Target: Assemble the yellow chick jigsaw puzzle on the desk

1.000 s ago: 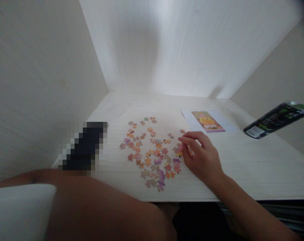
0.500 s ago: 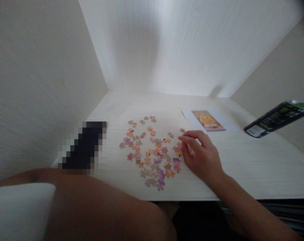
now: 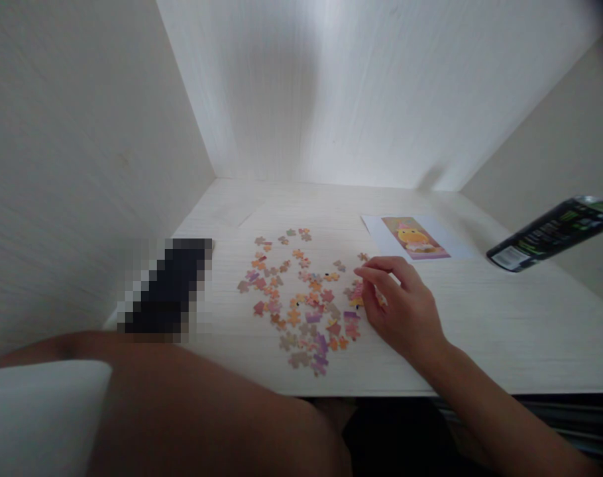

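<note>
My right hand (image 3: 403,308) rests at the right edge of a loose spread of jigsaw puzzle pieces (image 3: 312,299). Its fingers are curled, with the thumb and index fingertips close together in a pinch. Anything between those tips is too small or hidden to name. Several pieces, pink and yellow ones among them, lie right beside and partly behind the fingers. The spread mixes orange, pink, purple and grey-brown pieces, some overlapping. My left hand is out of view; a large bare limb and white cloth fill the lower left.
Behind my right hand, a white sheet with a printed yellow duck picture (image 3: 413,238) lies on the pale table (image 3: 505,331). A dark can (image 3: 550,235) stands at the right. A pixelated dark patch (image 3: 169,288) is at the left. Pale walls enclose three sides.
The view has shifted very slightly. My right hand keeps its pinched pose beside the puzzle pieces, and no piece has visibly moved.
</note>
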Demonstrator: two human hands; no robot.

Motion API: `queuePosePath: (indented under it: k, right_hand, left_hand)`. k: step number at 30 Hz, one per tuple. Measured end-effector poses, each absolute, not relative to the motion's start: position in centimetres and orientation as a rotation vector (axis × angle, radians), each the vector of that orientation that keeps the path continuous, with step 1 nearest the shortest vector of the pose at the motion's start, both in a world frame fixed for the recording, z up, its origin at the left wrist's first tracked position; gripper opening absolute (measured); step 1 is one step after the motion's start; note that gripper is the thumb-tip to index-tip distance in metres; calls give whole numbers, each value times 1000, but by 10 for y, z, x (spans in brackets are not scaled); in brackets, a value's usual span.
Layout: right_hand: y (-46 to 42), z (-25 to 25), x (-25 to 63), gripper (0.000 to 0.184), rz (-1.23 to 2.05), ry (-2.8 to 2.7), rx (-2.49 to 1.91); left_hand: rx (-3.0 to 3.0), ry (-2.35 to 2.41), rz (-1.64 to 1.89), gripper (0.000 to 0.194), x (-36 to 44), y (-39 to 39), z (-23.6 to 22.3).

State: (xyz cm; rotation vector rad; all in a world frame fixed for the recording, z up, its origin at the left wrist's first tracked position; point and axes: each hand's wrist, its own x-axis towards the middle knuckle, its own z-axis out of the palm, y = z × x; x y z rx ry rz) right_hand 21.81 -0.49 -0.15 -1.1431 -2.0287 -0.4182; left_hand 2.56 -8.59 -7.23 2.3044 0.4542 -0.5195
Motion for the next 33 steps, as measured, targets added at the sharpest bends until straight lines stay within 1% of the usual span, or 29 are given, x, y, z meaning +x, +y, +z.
queuePosePath:
  k: [11, 22, 24, 33]
  right_hand:
    - [-4, -2, 218, 30, -432, -2032, -1134]
    - [-5, -1, 218, 29, -407, -2039, -1145]
    - [-5, -1, 218, 29, -406, -2039, -1142]
    - [-5, 0, 217, 30, -402, -2046, -1154]
  left_hand:
    - [2256, 476, -551, 34, 23, -85, -71]
    - [2229, 542, -813, 28, -5, -84, -69]
    - [2247, 566, -765, 29, -8, -85, -72]
    - [2336, 656, -462, 19, -4, -94, -87]
